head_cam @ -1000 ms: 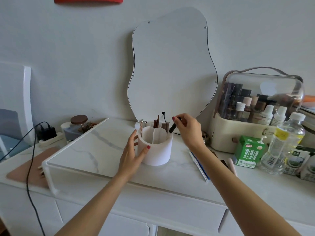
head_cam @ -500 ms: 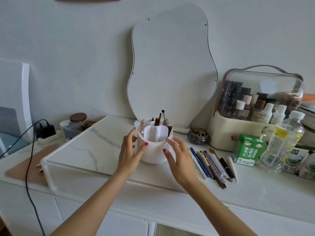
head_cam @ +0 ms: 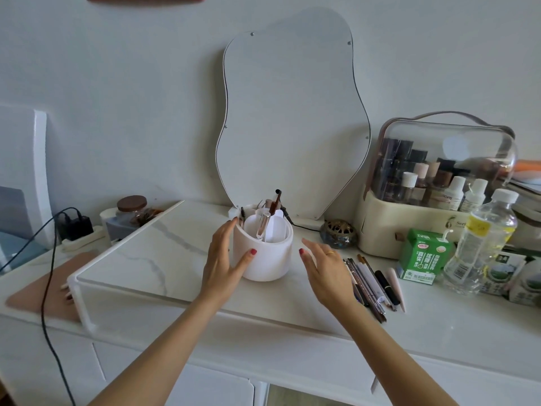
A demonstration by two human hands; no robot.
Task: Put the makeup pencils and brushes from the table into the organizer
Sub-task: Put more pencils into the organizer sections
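Observation:
A round white organizer with inner dividers stands on the marble tabletop. Several pencils and brushes stick up from its far compartments, and a clear tube leans in a near one. My left hand wraps the organizer's left side, thumb on its front wall. My right hand hovers flat just right of it, fingers apart, holding nothing. Several makeup pencils and brushes lie in a row on the table right of that hand.
A wavy-edged mirror leans on the wall behind. A clear-lidded cosmetics case, green carton and water bottle stand at right. A small brass bowl, a charger with cable and a jar are also present.
My right hand dropped a dark pencil into the organizer, then came down empty to its right side. The organizer has turned, bringing the clear tube to the front.

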